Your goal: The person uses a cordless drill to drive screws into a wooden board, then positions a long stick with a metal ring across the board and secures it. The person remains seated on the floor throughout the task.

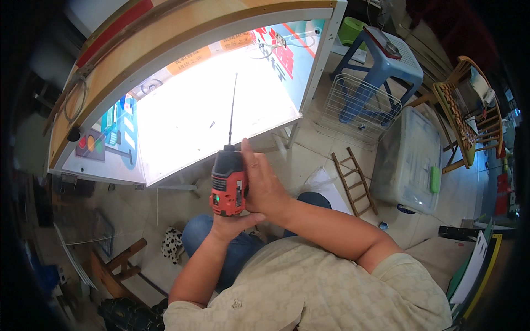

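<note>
Pale floor tiles [314, 149] spread around a seated person, whose patterned beige shirt [342, 287] and blue jeans [197, 234] fill the near edge of the view. Just ahead of the lap, a red and black power driver [227, 185] is held up between both hands. The left hand [234, 223] sits under its rear end, the thumb stretched out to the right below the housing; the driver hides the other fingers, so I cannot tell how they close. The right hand [264, 185] lies against the tool's right side, its index finger straight and pointing forward along the housing; how its remaining fingers are bent cannot be seen. From the driver's nose a long thin bit [233, 107] runs forward, clear of every visible fingertip, over a glowing white panel [182, 124]; whether its tip touches is unclear. One small dark screw [212, 124] rests on that panel, left of the bit. Wood-edged framing [204, 25] borders the lit box beyond. Off to the right are a small wooden ladder [362, 180], a lidded clear bin [406, 160], a white wire basket [359, 105] and, farther back, a blue stool [402, 58].
</note>
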Tool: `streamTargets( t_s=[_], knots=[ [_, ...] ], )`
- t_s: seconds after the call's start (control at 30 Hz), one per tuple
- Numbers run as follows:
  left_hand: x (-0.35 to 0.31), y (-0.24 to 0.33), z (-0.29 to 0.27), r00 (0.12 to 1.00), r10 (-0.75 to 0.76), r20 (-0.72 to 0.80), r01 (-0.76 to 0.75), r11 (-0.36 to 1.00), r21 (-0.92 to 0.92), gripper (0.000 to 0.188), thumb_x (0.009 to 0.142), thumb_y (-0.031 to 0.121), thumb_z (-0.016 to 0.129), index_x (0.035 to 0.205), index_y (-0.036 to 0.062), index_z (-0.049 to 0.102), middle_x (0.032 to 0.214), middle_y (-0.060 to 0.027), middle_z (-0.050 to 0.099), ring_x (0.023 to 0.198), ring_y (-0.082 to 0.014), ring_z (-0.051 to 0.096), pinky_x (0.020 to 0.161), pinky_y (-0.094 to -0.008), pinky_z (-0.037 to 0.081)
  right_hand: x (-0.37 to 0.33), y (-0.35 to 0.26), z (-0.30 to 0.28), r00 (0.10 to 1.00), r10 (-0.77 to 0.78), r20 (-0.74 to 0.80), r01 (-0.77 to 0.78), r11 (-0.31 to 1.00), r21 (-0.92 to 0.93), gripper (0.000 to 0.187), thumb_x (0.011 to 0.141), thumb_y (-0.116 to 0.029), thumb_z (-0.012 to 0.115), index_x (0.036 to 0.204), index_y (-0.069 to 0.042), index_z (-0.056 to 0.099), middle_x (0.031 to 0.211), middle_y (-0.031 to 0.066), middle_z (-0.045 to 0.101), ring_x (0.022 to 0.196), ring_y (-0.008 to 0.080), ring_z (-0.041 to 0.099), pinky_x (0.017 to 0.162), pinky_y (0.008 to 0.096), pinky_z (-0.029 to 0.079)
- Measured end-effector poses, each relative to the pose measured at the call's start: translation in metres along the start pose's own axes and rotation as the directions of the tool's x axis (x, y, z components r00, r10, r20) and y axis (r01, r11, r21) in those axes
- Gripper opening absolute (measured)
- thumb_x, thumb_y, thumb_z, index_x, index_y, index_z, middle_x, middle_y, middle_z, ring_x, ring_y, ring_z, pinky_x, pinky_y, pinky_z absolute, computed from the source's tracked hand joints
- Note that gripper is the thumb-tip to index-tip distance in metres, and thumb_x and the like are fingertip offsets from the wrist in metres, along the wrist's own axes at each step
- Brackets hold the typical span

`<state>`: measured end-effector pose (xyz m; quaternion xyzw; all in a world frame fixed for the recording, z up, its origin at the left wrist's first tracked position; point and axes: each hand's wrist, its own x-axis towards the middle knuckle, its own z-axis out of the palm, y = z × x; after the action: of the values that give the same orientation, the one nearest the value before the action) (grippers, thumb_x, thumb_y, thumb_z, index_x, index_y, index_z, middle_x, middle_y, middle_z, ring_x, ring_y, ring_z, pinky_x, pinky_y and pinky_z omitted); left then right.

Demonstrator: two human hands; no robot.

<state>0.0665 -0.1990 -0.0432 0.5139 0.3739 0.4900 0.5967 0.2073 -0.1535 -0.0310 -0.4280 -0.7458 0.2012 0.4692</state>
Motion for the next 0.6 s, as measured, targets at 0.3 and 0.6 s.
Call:
streamTargets(
  t_s=[0.3, 0.6],
  knots=[
    [0.019, 0.001, -0.020, 0.984, 0.131, -0.120, -0.155, 0.966, -0.209, 0.077, 0.076, 0.030, 0.082, 0.136, 0.0001, 0.044, 0.130, -0.0118, 0.054, 0.118, -0.0237, 0.055, 0.096, -0.0388, 0.049, -0.001, -0.011, -0.010, 0.992, -0.055, 0.113, 0.045, 0.995, 0.085, 0.097, 0.073, -0.012, 0.075, 0.148, 0.006, 0.017, 0.131, 0.0266, 0.042, 0.113, 0.0439, 0.049, 0.099, 0.0445, 0.043],
    [0.037, 0.019, -0.068, 0.993, -0.106, -0.054, 0.062, 0.850, -0.523, 0.077, 0.085, 0.054, 0.061, 0.138, 0.0014, 0.042, 0.128, -0.0166, 0.057, 0.107, -0.0362, 0.063, 0.081, -0.0424, 0.056, -0.024, 0.090, -0.077, 0.831, 0.536, -0.152, -0.545, 0.838, -0.025, 0.069, 0.082, -0.020, 0.074, 0.138, 0.001, 0.040, 0.131, 0.0185, 0.050, 0.113, 0.0250, 0.054, 0.093, 0.0376, 0.046]
  ],
)
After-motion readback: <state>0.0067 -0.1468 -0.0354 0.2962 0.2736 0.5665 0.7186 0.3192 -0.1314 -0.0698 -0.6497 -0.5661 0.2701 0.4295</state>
